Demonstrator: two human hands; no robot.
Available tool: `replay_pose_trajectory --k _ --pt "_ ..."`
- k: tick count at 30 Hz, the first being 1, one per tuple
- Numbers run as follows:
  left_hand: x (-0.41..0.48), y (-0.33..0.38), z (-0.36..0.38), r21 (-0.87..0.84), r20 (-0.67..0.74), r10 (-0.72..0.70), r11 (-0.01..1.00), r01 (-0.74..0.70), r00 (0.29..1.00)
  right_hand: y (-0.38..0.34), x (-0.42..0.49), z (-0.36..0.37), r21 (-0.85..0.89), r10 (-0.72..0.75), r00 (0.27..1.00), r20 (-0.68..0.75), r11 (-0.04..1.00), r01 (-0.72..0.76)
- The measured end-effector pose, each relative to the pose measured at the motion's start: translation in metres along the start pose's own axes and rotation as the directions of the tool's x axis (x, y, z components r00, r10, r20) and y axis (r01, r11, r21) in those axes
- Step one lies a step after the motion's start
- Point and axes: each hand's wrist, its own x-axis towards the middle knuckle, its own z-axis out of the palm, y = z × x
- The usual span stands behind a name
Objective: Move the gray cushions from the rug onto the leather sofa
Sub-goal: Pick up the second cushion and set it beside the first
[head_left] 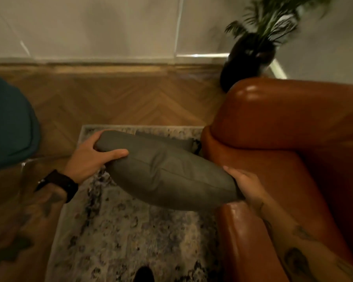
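rug [118, 237] | plump gray cushion [167, 176], seamed | left hand [90, 157], right hand [247, 186] gripping

potted plant [251, 51] by wall | teal seat [8, 123] left | herringbone wood floor [120, 100]

Left hand [88, 157] and right hand [246, 185] are spread apart, fingers curled closed, forearms tattooed, left wrist banded.
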Motion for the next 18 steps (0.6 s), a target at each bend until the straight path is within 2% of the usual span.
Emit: replay_pose_trajectory --k 2,4,9,12,15,18 --pt "-0.005 0.059 0.007 -0.018 0.084 0.062 0.998 -0.061 0.994 -0.027 -0.04 -0.035 0.041 -0.037 0.999 -0.036 0.998 0.038" --pt "-0.011 0.105 0.022 -0.026 0.11 0.109 0.994 -0.106 0.988 -0.044 -0.074 -0.069 0.093 -0.066 0.993 -0.094 0.993 0.074" --pt "-0.014 0.198 0.078 -0.019 0.02 0.224 0.974 -0.224 0.974 -0.069 -0.143 -0.15 0.106 -0.151 0.97 -0.191 0.979 0.174" --pt "-0.028 0.253 0.138 0.076 0.053 0.258 0.962 -0.262 0.965 -0.055 -0.192 -0.218 0.119 -0.187 0.934 -0.304 0.965 0.232" --pt "-0.048 0.3 0.214 0.148 0.174 0.286 0.938 -0.312 0.942 -0.021 -0.236 -0.281 0.131 -0.186 0.886 -0.426 0.956 0.264" --pt "-0.076 0.321 0.292 0.152 0.266 0.269 0.936 -0.316 0.926 0.026 -0.268 -0.326 0.11 -0.137 0.82 -0.556 0.966 0.236"
